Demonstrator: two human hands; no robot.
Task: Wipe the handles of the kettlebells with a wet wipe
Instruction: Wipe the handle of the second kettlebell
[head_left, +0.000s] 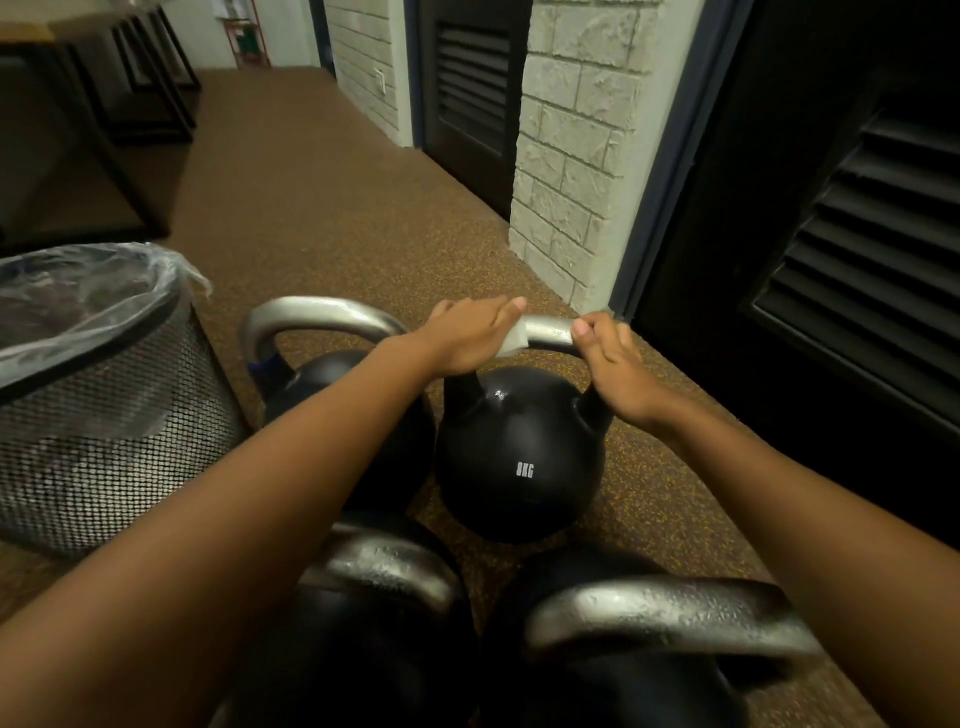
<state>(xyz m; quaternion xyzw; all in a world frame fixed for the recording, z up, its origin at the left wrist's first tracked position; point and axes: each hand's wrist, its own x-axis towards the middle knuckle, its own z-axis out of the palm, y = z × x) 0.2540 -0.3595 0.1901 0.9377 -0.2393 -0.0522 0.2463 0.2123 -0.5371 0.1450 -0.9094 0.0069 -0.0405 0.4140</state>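
Several black kettlebells with silver handles stand on the floor. The far right one, an 8 kg kettlebell (519, 457), has its handle (550, 332) held at both ends. My left hand (467, 332) grips the handle's left part with a white wet wipe (511, 343) wrapped under the fingers. My right hand (613, 364) grips the handle's right corner. Another kettlebell (322, 374) stands to the left behind my left forearm. Two more, one (384, 571) and another (670, 618), sit close to me at the bottom.
A mesh waste bin (104, 415) lined with a clear bag stands at the left. A white brick pillar (566, 171) and dark louvred doors (857, 234) line the right side. Speckled brown floor (311, 208) stretches ahead towards dark benches at the far left.
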